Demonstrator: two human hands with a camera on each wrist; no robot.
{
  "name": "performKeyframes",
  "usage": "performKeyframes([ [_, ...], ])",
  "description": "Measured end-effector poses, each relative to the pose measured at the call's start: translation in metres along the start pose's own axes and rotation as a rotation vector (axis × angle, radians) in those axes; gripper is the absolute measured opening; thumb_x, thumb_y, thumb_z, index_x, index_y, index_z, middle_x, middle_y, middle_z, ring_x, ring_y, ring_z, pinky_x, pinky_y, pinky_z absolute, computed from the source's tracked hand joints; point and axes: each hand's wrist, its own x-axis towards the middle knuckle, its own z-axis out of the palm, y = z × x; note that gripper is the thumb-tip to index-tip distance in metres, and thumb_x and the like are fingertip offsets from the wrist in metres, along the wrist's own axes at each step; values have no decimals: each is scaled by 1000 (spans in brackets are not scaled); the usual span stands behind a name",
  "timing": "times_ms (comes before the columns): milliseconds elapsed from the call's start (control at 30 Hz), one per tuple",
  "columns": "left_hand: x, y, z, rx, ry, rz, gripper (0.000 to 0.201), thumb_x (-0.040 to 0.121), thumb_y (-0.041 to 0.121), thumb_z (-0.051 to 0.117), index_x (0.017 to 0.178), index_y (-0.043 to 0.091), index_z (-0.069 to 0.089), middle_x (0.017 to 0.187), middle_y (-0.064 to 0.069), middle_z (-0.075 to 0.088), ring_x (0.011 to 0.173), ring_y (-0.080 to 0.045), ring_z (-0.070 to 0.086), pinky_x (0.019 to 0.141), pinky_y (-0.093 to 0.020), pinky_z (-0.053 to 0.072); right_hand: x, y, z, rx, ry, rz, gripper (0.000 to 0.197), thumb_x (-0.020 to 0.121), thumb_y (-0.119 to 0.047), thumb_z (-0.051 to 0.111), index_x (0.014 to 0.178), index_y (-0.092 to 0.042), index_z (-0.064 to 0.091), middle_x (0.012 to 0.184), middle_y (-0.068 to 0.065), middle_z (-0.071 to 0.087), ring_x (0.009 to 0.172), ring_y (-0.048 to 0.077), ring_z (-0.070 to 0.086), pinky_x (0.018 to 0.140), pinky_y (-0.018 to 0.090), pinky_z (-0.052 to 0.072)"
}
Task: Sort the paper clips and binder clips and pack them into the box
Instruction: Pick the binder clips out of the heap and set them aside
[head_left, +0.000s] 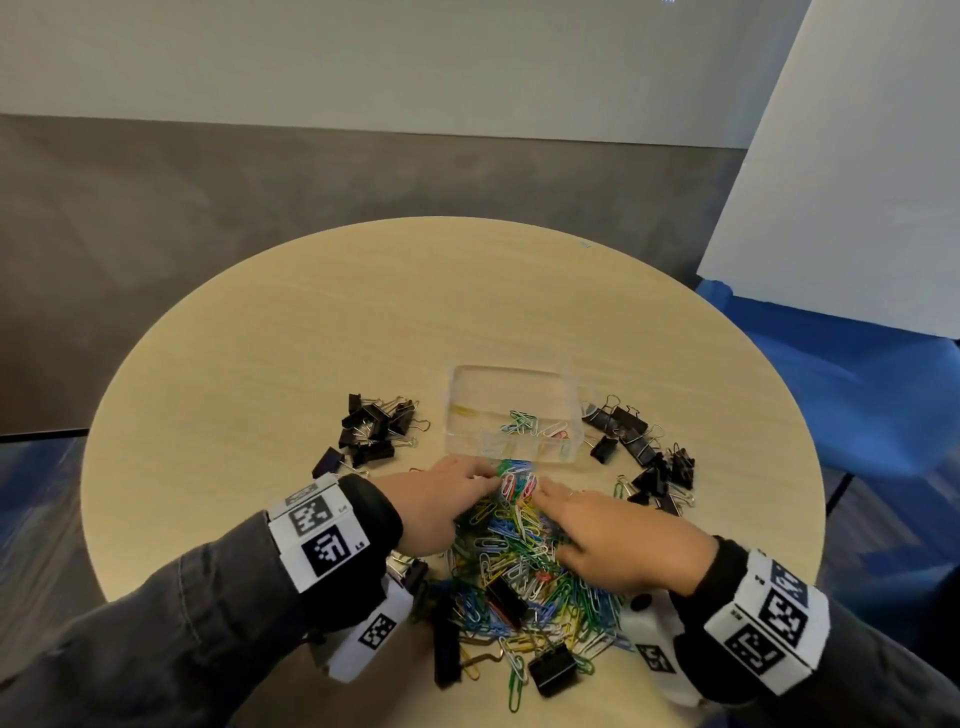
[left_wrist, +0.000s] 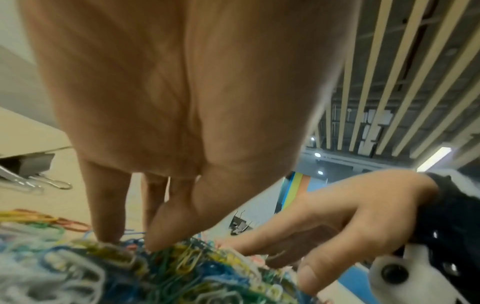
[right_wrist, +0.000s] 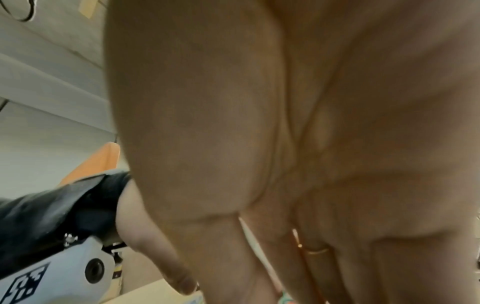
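A heap of coloured paper clips (head_left: 519, 561) lies on the round table (head_left: 311, 338), just in front of the clear plastic box (head_left: 566, 410), which holds a few paper clips (head_left: 524, 423). My left hand (head_left: 483, 480) and right hand (head_left: 545, 491) rest on the far end of the heap, fingers straight, with a bunch of clips between their tips. In the left wrist view the left hand's fingertips (left_wrist: 109, 232) press into the paper clips (left_wrist: 182, 267). The right wrist view shows only the right hand's palm and straight fingers (right_wrist: 259, 267).
Black binder clips lie in one group left of the box (head_left: 374, 426) and another to its right (head_left: 644, 447). A few more sit in the near part of the heap (head_left: 551, 670). A white board (head_left: 857, 182) and a blue chair (head_left: 883, 405) stand at the right.
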Motion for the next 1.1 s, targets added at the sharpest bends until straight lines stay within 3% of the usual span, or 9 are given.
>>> performKeyframes([
  [67, -7, -3, -5, -54, 24, 27, 71, 89, -9, 31, 152, 19, 15, 158, 6, 8, 145, -14, 11, 119, -28, 15, -8, 1, -2, 25, 8, -31, 64, 100, -23, 42, 153, -17, 8, 162, 3, 5, 145, 22, 23, 118, 32, 18],
  [200, -32, -30, -11, -45, 140, -54, 70, 89, -8, 28, 152, 20, 15, 160, 8, 7, 146, -7, 7, 115, -18, 5, -24, 16, -5, 68, 66, 105, 64, 101, -24, 38, 153, -9, 4, 161, 10, -3, 146, 21, 20, 118, 29, 20],
  [400, -71, -43, 4, -27, 90, -149, 70, 91, -7, 25, 152, 25, 9, 160, 10, 1, 146, -2, 4, 111, -11, 2, -22, 21, 0, 72, 38, 158, 64, 101, -24, 36, 152, -5, 3, 161, 14, -1, 148, 23, 14, 118, 29, 18],
  [567, -70, -37, 30, -29, 37, -125, 75, 87, -9, 25, 152, 18, -3, 160, 4, -13, 147, -5, 4, 118, -19, 9, -24, 9, -3, 69, 30, 40, 60, 99, -29, 41, 151, -12, 17, 160, 6, 15, 142, 21, 29, 116, 32, 26],
  [700, -62, -33, 35, -70, 98, -59, 74, 89, -6, 26, 152, 21, 0, 160, 7, -10, 146, -1, 0, 118, -17, 5, -27, 5, -8, 84, 54, -40, 55, 99, -30, 45, 149, -18, 26, 154, 0, 34, 136, 16, 39, 112, 28, 30],
  [867, -52, -47, 30, -106, 188, -160, 68, 101, 21, 33, 150, 11, -13, 157, -4, -22, 147, -10, -5, 114, -14, 1, -18, 18, -9, 32, 72, 29, 58, 97, -29, 46, 149, -13, 24, 154, 6, 33, 130, 22, 46, 109, 37, 36],
  [933, -46, -43, 34, -94, 155, -148, 74, 100, 30, 36, 149, 9, -15, 157, -7, -23, 148, -12, -5, 117, -18, 4, -15, 16, -7, 6, 31, 39, 64, 97, -30, 46, 151, -12, 17, 159, 7, 20, 136, 23, 39, 114, 36, 32],
  [1000, -44, -34, 39, -104, 128, -87, 77, 99, 35, 39, 150, 13, -15, 157, -1, -22, 147, -8, -2, 116, -16, 4, -15, 9, -4, 3, 2, -7, 68, 98, -30, 45, 153, -15, 9, 162, 2, 6, 144, 19, 27, 118, 30, 23],
  [1100, -42, -21, 38, -113, 155, -23, 74, 99, 37, 39, 151, 18, -10, 157, 8, -17, 146, -2, 1, 112, -10, 1, -16, -2, -6, 21, 5, -60, 66, 98, -29, 45, 153, -16, 10, 161, -2, 9, 144, 17, 25, 118, 29, 22],
])
